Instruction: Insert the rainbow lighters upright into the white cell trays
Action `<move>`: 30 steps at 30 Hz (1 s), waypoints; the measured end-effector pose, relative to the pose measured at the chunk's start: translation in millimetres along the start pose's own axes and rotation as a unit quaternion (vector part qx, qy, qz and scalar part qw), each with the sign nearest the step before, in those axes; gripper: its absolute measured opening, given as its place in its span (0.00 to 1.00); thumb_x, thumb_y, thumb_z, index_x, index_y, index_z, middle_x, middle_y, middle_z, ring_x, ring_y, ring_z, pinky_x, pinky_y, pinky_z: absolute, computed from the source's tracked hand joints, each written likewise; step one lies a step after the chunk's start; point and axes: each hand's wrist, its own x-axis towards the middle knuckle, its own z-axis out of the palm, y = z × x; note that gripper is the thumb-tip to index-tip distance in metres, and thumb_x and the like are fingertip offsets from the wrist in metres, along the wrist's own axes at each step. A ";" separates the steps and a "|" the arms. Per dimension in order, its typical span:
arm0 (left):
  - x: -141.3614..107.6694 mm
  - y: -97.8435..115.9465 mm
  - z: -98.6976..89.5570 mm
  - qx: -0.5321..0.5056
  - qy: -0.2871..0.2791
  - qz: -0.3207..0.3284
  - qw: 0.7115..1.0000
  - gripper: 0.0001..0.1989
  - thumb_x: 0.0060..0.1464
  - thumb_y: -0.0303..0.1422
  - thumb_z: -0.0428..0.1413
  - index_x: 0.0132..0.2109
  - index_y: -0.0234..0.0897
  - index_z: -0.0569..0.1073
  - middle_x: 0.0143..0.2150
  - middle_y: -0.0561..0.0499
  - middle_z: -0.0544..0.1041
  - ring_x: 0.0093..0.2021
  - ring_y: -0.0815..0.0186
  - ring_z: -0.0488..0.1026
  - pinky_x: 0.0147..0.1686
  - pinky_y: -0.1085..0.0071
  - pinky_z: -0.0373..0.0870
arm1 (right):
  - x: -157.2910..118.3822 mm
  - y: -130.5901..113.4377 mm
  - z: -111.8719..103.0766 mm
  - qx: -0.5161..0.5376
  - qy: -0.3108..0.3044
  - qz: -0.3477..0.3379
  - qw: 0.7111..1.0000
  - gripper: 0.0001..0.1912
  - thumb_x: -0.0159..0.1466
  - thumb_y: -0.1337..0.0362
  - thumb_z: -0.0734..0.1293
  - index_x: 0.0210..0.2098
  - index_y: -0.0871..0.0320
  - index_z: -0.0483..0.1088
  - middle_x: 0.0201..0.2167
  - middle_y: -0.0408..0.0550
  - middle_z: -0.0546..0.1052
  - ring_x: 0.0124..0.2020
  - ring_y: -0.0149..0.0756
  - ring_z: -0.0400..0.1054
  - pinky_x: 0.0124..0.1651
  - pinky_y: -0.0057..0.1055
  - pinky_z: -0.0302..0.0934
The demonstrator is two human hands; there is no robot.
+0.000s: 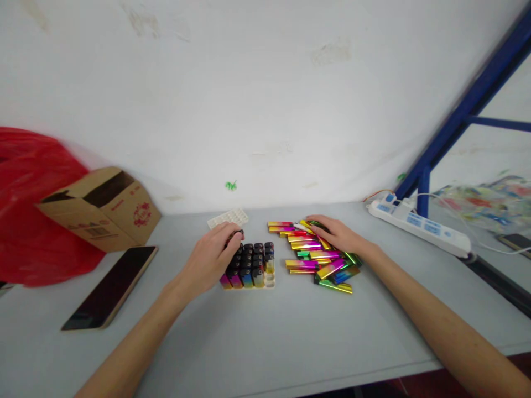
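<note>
A white tray (270, 283) stands in the middle of the table, holding rows of lighters (248, 277) upright with black tops and shiny coloured bodies. My left hand (211, 255) is over the tray's left side, its fingers closed around a black-topped lighter (235, 236); the lower part of that lighter is hidden. To the right lies a loose pile of metallic lighters (309, 255) in gold, pink, green and blue. Over the far right of this pile rests my right hand (338, 235), fingers stretched out and touching the lighters. A few slots at the tray's right front corner show bare.
Behind the tray lies a second white tray (228, 218). At left are a dark-screened phone or tablet (112, 287), an open cardboard box (103, 213) and a red plastic bag (37, 204). A white power strip (418, 225) and blue metal frame (450, 124) stand right.
</note>
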 end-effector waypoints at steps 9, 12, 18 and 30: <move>-4.7 12.9 -4.2 -0.046 0.066 -0.017 0.997 0.18 0.70 0.45 0.47 0.57 0.40 0.70 0.38 0.52 0.76 0.39 0.62 0.73 0.41 0.66 0.69 | 0.1 1.3 1.4 0.006 0.007 -0.002 1.000 0.24 0.76 0.51 0.56 0.64 0.54 0.68 0.63 0.56 0.74 0.63 0.51 0.69 0.68 0.54 0.62; -11.9 26.3 -3.4 -0.096 0.106 -0.020 0.989 0.17 0.72 0.44 0.45 0.58 0.41 0.67 0.32 0.56 0.70 0.30 0.66 0.68 0.34 0.68 0.66 | 0.8 0.5 1.4 0.009 0.009 -0.004 1.000 0.24 0.76 0.51 0.56 0.64 0.54 0.68 0.62 0.56 0.75 0.62 0.50 0.70 0.67 0.54 0.62; -29.8 57.3 4.3 -0.297 -0.014 0.022 0.955 0.13 0.73 0.44 0.45 0.57 0.44 0.62 0.37 0.51 0.78 0.31 0.67 0.75 0.34 0.68 0.74 | 0.6 1.7 1.3 0.015 0.012 -0.010 1.000 0.23 0.76 0.51 0.56 0.63 0.53 0.69 0.61 0.55 0.76 0.61 0.50 0.71 0.66 0.53 0.63; -13.8 27.0 20.2 0.005 -0.062 0.176 0.982 0.06 0.65 0.35 0.59 0.44 0.43 0.81 0.63 0.45 0.75 0.67 0.53 0.67 0.68 0.49 0.63 | 0.8 0.0 0.4 0.005 0.005 -0.005 1.000 0.24 0.76 0.51 0.56 0.63 0.54 0.69 0.61 0.56 0.75 0.61 0.50 0.70 0.66 0.52 0.62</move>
